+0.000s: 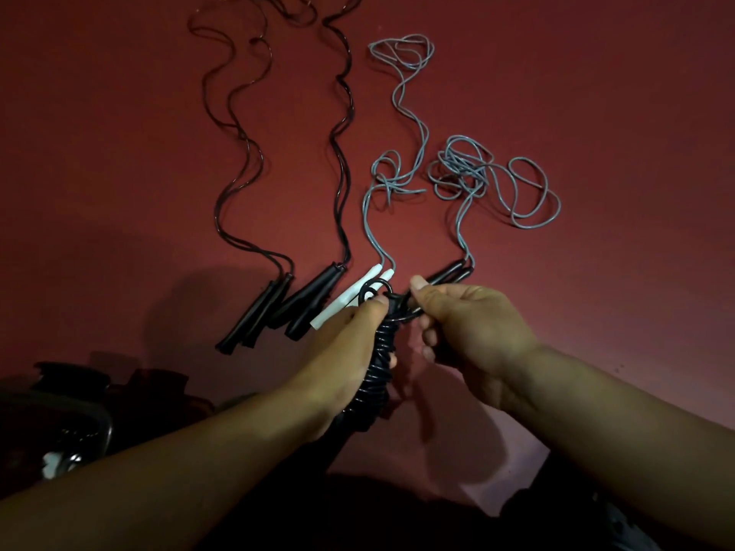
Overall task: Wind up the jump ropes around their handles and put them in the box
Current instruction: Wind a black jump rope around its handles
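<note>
**Black jump rope nearly wound**

Black jump rope (378,367) is sitting coiled around its handles above the red floor (596,113). Left hand (342,351) is clenching the bundle; right hand (469,332) is pinching the last loop near the top. The cord looks springy and slick, so gripping mid-coil seems safest. 4 ropes are lying loose beyond.

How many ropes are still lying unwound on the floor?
4: a dark rope far left, a dark rope beside it, a grey rope with white handles, and a tangled grey rope at right. Others may lie outside the frame.
</note>
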Demonstrator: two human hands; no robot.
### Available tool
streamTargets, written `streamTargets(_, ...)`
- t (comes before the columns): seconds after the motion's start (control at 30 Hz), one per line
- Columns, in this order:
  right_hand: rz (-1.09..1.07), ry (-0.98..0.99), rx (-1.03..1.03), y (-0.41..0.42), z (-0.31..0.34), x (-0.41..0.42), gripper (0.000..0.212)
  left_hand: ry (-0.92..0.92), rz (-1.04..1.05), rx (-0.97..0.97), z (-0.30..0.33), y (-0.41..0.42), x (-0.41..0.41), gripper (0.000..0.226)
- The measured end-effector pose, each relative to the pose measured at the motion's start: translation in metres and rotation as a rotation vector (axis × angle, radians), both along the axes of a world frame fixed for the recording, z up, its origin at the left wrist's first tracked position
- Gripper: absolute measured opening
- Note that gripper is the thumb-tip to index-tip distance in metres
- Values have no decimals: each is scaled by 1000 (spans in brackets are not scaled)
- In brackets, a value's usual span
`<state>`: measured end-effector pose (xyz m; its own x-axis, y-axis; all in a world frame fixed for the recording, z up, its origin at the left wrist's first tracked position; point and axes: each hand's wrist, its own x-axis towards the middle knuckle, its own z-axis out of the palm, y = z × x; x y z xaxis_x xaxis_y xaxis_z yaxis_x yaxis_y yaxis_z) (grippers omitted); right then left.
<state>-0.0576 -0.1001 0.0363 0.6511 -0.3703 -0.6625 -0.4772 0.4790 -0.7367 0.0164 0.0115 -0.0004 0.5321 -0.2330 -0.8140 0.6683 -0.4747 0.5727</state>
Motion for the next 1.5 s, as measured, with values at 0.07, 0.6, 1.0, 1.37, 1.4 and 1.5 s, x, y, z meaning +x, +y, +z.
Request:
streamTargets(0.07, -22, -46, 22, -1, 3, 1, 22, -184, -97, 90, 9, 6, -7, 50)
streamTargets(0.6, 163, -101, 68, -6, 13, 1, 6, -564, -572, 178, 40, 24, -19, 37)
streamTargets(1.0, 162, -32, 109, -9, 7, 3, 6, -628, -668, 145, 35, 24, -17, 39)
streamTargets(1.37, 217, -86, -255, -26, 5, 3, 36, -561, -593, -35, 26, 21, -13, 58)
streamTargets(1.4, 214, -63, -220, -28, 6, 5, 43, -574, -595, -43, 26, 21, -13, 56)
streamTargets(1.5, 307, 21, -150, -32, 10, 9, 50, -631, -609, -18, 25, 22, -12, 58)
